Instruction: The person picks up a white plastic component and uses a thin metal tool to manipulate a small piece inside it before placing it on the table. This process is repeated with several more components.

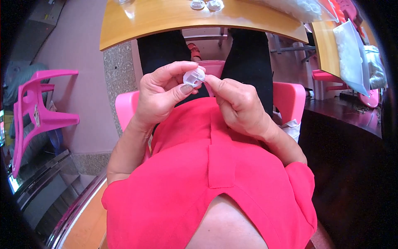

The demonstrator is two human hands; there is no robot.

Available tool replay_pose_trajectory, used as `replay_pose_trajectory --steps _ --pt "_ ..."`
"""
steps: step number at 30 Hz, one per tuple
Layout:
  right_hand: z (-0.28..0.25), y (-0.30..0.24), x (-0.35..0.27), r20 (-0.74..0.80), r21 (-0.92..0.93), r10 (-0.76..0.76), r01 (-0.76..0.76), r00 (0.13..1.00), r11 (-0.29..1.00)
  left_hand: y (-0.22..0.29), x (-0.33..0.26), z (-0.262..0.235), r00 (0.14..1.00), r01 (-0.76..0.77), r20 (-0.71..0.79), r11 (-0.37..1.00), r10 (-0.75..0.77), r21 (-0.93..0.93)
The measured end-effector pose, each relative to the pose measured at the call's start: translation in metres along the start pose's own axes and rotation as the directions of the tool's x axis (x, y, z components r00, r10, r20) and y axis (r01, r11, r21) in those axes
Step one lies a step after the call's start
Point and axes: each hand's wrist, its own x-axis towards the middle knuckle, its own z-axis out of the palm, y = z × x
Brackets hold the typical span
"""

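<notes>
White plastic piece point(193, 77), round and with a small slot in its face, is in the upper middle of the frame, raised above the lap. The left hand point(159, 93) holds it from its left side: the fingers are curved around the edge, with the thumb below. The right hand point(240, 103) is at the right edge of the piece, with its fingers narrow, the thumb and forefinger pinched together; whether they grip some small thing there, I cannot tell.

At the top of the frame is a yellow wooden worktop point(166, 20), on which two similar white parts point(214, 5) lie side by side. A clear plastic bag point(306, 10) with white contents lies in the upper right. Farther right stands a translucent bin point(350, 54), tilted. A pink plastic stool point(39, 112) is on the left side of the frame.
</notes>
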Motion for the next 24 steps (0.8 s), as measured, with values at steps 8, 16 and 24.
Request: replay_pose_trajectory --steps 8,16,24 --pt "0.001 -0.006 0.002 0.081 0.45 0.28 -0.286 0.957 0.846 -0.004 0.0 0.002 1.0 -0.018 -0.015 0.999 0.017 -0.046" --pt "-0.012 -0.008 0.009 0.393 0.548 0.522 -0.649 0.757 0.528 -0.01 0.001 0.002 0.999 0.02 -0.029 0.999 -0.021 -0.048" --pt "-0.003 -0.005 0.0 -0.004 -0.197 0.159 -0.157 0.987 0.968 -0.011 0.001 0.007 0.994 0.064 -0.084 0.993 -0.072 -0.096"
